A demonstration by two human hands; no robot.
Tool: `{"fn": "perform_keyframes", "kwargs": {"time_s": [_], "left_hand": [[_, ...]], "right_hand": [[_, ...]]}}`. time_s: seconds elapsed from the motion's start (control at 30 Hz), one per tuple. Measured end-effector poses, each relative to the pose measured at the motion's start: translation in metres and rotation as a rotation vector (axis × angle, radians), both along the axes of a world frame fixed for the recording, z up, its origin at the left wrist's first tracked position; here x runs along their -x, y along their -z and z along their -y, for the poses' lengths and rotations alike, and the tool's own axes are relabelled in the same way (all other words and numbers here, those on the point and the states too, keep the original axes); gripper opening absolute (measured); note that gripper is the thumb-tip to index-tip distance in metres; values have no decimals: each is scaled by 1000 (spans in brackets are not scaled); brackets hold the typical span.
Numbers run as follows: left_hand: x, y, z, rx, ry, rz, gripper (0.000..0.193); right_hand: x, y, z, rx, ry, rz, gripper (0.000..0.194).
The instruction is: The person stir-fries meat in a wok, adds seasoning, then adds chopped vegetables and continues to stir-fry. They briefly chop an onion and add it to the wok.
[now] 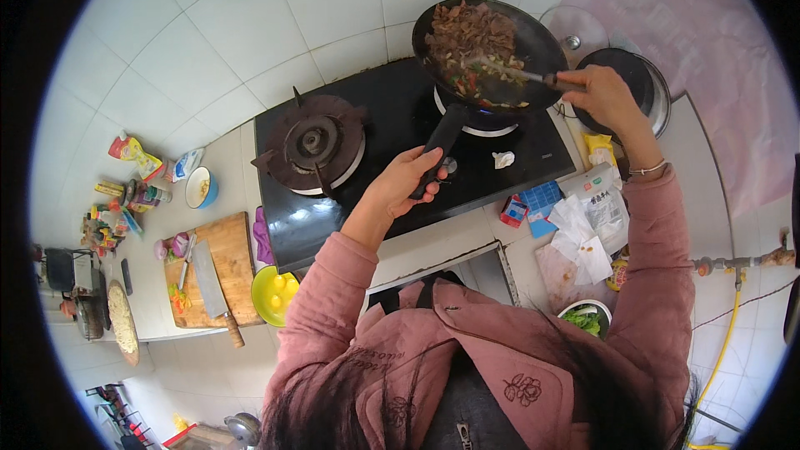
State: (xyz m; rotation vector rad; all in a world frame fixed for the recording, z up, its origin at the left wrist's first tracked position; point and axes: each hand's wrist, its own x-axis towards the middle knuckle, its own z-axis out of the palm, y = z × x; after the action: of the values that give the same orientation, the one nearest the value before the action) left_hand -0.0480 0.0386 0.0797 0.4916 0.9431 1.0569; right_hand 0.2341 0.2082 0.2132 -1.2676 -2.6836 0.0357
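My left hand [406, 178] grips the black handle [445, 144] of a dark frying pan [544, 50], which is tilted over the right burner. A blue flame shows under the pan. In it, brown sliced meat [472, 28] lies heaped toward the far left side. Chopped garlic with red and green pepper pieces [469, 84] sits nearer the handle. My right hand [597, 94] holds a spatula [531, 75] by its brown handle, reaching in from the right. The spatula's blade is among the food and partly blurred.
A black gas hob [387, 131] has a bare left burner [311, 140]. Left stand a cutting board [234, 231] with a cleaver [209, 278], and a green bowl [265, 297] of cracked eggs. At right are a glass lid [575, 25], a black pan [615, 84], packets [600, 200] and a bowl of greens [584, 320].
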Motion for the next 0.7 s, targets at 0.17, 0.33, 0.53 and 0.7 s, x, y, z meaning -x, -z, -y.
{"fn": "perform_keyframes", "kwargs": {"time_s": [0.17,0.33,0.53,0.7], "left_hand": [[1,1,0,-12,4,-1,23],[2,2,-2,-19,25,-5,24],[1,2,-2,-24,11,-7,23],[2,4,-1,-38,20,16,23]], "right_hand": [[-21,-18,11,26,140,-11,34],[-23,4,-5,-43,144,-2,32],[10,37,-14,-69,116,52,36],[-27,-10,17,2,128,51,33]]}}
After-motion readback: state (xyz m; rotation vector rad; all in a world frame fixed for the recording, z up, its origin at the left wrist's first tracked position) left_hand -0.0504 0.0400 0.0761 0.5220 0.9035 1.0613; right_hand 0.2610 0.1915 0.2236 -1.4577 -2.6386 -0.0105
